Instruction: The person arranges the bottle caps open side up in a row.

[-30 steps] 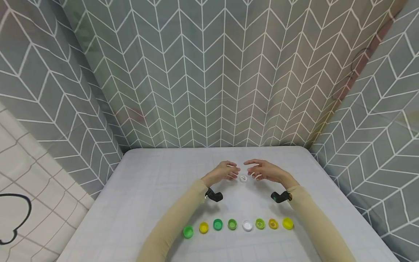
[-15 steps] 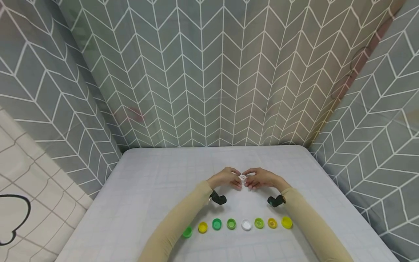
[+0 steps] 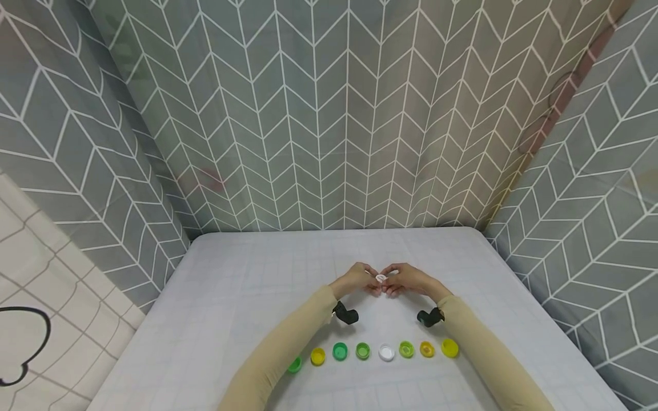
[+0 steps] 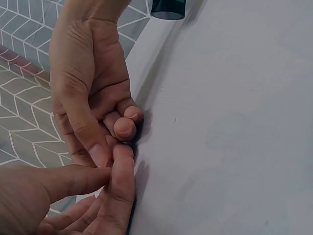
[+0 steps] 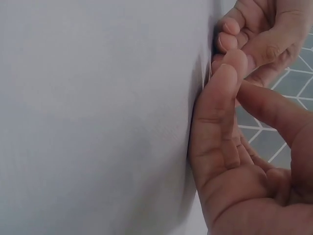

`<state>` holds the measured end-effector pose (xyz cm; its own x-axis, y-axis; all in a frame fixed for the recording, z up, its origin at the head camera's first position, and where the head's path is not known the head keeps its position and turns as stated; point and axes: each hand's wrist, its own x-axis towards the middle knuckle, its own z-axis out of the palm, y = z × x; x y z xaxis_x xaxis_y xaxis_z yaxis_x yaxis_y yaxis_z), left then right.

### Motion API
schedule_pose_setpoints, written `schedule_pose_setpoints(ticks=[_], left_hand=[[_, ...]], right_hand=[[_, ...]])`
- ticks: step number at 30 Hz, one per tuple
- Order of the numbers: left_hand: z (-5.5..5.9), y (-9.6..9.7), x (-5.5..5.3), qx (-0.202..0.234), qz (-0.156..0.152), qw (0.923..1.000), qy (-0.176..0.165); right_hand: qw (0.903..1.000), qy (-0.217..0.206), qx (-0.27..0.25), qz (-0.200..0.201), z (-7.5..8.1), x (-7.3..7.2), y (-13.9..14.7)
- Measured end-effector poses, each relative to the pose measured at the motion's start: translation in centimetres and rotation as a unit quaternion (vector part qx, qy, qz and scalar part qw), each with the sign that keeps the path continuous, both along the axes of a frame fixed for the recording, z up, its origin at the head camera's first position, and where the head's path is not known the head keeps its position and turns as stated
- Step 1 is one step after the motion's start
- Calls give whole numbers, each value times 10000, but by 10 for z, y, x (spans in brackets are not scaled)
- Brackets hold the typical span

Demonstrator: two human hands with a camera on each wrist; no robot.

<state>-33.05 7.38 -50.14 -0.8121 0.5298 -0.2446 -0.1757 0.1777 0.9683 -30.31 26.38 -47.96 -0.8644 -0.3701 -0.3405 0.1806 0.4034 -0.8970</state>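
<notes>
A small white bottle cap [image 3: 381, 278] with a dark mark on its top sits between my two hands, towards the far half of the table. My left hand [image 3: 357, 278] pinches it from the left, and my right hand [image 3: 409, 278] pinches it from the right. Fingertips of both hands nearly meet around the cap, with other fingers low against the white table. In the left wrist view, thumb and fingers of the left hand [image 4: 93, 196] come together at the right hand's fingertips. The right wrist view has the right hand [image 5: 230, 161] in front; the fingers hide the cap there.
Nearer me lies a row of several caps, among them a teal cap [image 3: 340, 351], a white cap [image 3: 386, 353] and a yellow cap [image 3: 449, 348]. A green cap [image 3: 295, 365] is partly behind the left sleeve. Patterned curtains [image 3: 324, 142] enclose the white table [image 3: 247, 268].
Both hands, earlier apart on either side of the white cap, have come down and inward. Their fingertips now pinch it. The row of caps stays put.
</notes>
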Motion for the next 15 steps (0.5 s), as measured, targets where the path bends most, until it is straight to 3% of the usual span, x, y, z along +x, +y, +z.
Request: schedule_pose_setpoints(ticks=[10, 15], left_hand=[[-2, -4, -1, 108, 25, 9999, 57], [-1, -7, -2, 75, 26, 9994, 343]], right_hand=[[10000, 2, -39, -53, 1, 3, -3], [9997, -33, -133, -180, 3, 3, -2]])
